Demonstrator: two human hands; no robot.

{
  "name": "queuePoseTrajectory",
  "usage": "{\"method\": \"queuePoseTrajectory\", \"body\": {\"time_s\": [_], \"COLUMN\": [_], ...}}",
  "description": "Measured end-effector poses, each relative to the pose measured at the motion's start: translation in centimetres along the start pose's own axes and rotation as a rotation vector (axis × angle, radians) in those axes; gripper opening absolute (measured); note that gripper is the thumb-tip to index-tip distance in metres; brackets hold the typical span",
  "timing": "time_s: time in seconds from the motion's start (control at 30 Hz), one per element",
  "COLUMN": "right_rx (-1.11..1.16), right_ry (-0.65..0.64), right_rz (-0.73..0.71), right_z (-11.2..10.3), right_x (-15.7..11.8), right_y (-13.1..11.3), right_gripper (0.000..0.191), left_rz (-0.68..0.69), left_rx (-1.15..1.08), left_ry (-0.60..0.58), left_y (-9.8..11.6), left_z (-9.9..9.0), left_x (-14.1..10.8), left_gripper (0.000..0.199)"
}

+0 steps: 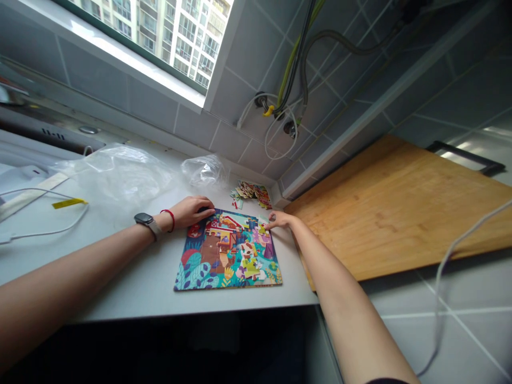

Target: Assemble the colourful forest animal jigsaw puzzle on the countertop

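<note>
A colourful jigsaw puzzle board point(216, 266) with a farm picture lies on the white counter, partly covered with fitted pieces. My left hand point(194, 211) rests at its upper left corner, fingers stretched out and lying on the edge; a watch and a red cord circle that wrist. At the upper right of the board, my right hand point(279, 220) pinches a light green and white puzzle piece point(262, 226) between thumb and fingers. Behind the board is a heap of loose puzzle pieces point(248, 190), with a few separate pieces point(236, 200) beside it.
Crumpled clear plastic bags point(132, 176) lie behind my left arm. A white cable point(48, 234) with a yellow tag point(68, 203) runs at the left. A large wooden board point(400, 208) leans at the right. Hoses and wires point(298, 69) hang on the tiled wall by the window.
</note>
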State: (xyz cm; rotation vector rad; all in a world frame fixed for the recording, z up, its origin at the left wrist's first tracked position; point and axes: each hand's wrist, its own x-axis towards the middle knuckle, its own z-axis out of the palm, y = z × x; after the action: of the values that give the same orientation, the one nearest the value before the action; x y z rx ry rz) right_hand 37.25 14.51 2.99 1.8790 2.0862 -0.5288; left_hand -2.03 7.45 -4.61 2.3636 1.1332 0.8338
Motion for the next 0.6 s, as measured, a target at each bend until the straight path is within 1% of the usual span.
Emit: {"method": "queuePoseTrajectory", "body": {"time_s": [0.27,0.6], "right_rx": [0.124,0.163], "right_ry": [-0.053,-0.027], "right_rz": [0.041,0.025], "right_z": [-0.19,0.37], "right_x": [-0.69,-0.75], "right_y": [-0.23,-0.26], "right_gripper": [0.058,0.057], "left_rz": [0.003,0.013], "left_rx": [-0.009,-0.011], "left_ry": [0.016,0.029], "left_y": [-0.07,-0.27], "left_z": [0.04,0.23], "left_x": [-0.04,-0.05], "left_gripper": [0.049,0.046]}}
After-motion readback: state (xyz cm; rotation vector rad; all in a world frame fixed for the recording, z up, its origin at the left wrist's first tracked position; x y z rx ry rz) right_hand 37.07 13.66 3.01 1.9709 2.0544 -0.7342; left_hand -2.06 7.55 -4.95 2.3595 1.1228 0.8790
